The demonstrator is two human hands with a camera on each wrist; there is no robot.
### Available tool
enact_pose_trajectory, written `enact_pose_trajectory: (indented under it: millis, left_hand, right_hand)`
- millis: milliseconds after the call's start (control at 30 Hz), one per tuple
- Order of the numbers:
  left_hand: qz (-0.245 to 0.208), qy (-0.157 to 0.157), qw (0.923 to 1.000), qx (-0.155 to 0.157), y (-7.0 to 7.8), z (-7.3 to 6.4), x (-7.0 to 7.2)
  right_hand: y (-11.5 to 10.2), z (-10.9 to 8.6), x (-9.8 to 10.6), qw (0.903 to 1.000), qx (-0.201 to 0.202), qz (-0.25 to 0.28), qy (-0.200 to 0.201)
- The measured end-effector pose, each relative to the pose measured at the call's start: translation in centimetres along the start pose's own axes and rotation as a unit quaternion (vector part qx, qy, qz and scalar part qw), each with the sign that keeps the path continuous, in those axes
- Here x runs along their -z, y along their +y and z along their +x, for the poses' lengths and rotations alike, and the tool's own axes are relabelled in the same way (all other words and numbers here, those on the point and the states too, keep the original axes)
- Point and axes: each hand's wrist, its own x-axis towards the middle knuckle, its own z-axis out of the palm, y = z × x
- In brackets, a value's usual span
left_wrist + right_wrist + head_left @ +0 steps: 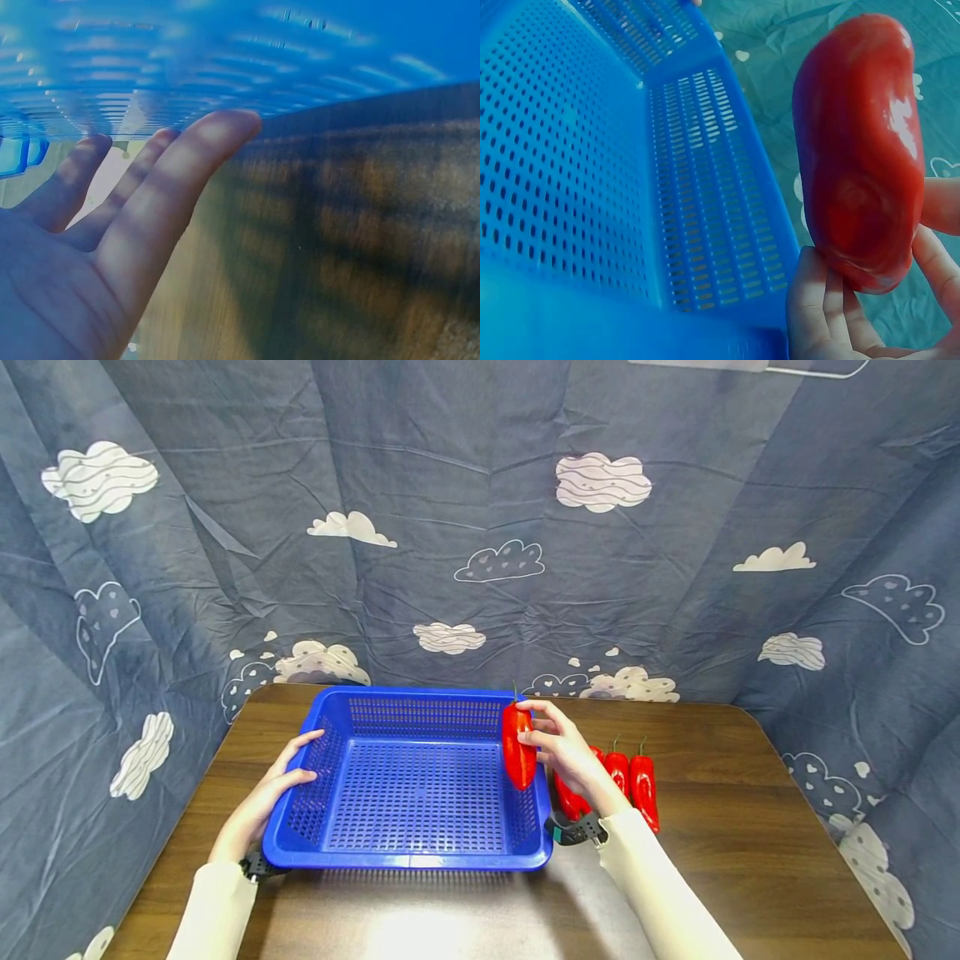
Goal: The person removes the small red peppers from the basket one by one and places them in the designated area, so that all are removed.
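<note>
A large blue plastic basket (408, 861) with slotted walls stands on the table. My left hand (264, 789) holds its left wall, thumb and a finger over the rim; in the left wrist view other fingers (161, 187) lie against the slotted outer side. My right hand (564, 747) pinches a glossy red pepper (518, 747) between thumb and fingers, above the basket's right wall. The pepper's thin green stem points toward the back. In the right wrist view the same pepper (859, 150) is raised beside the slotted wall, its rounded end facing the camera.
Several more red peppers (643, 789) lie on the wooden table (720, 827) right of the basket, some partly behind my right hand. A dark curtain (420, 460) with cloud prints hangs behind the table and along both sides.
</note>
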Motion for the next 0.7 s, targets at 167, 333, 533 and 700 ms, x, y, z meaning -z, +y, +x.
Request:
enact_pose_trajectory:
  millis: [167, 333, 533, 700]
  left_hand:
    - [0.0, -0.006, 1.0, -0.002, 0.1, -0.1, 0.0]
    - [0.001, -0.002, 1.0, 0.0, 0.1, -0.1, 0.0]
    - [-0.001, -0.005, 1.0, -0.004, 0.0, -0.1, 0.0]
    - [0.0, -0.005, 1.0, -0.006, 0.0, 0.0, 0.0]
  right_hand:
    - [0.0, -0.4, 0.8, 1.0, -0.002, -0.002, 0.004]
    - [-0.1, -0.8, 1.6, 0.9999, -0.003, -0.009, 0.009]
    - [0.0, -1.3, 2.4, 0.9998, -0.007, -0.01, 0.015]
    - [0.2, -1.6, 3.0, 0.9998, -0.003, -0.012, 0.017]
